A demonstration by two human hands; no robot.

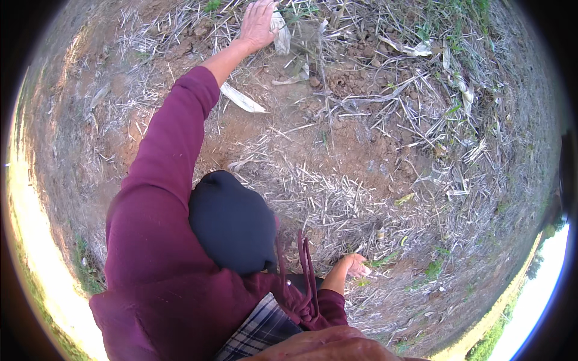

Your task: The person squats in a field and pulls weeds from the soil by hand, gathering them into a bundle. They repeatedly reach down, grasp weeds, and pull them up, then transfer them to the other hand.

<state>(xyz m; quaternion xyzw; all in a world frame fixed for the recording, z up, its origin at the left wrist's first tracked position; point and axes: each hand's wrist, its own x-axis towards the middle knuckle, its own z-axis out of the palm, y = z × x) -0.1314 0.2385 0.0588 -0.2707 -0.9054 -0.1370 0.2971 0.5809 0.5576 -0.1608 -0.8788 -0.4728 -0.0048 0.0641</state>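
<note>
My left hand point(258, 23) reaches out to the top edge of the view, back upward, fingers extended and thumb apart. It lies beside a pale dry husk point(281, 34), with thin green blades point(295, 14) near its fingertips; no held object shows. My right hand point(356, 265) is low over the straw at the lower right, partly turned, its fingers foreshortened. A green weed point(384, 260) is next to its fingertips, and whether the hand grips it is unclear. Both arms wear maroon sleeves. A dark-clothed knee point(232, 221) is bent between the arms.
Reddish-brown soil point(289, 104) is strewn with chopped dry straw point(334, 194). A long pale husk point(244, 98) lies below the left hand, and further husks point(417, 48) at the upper right. Green grass point(456, 22) grows at the top right, small weeds point(433, 270) at the lower right.
</note>
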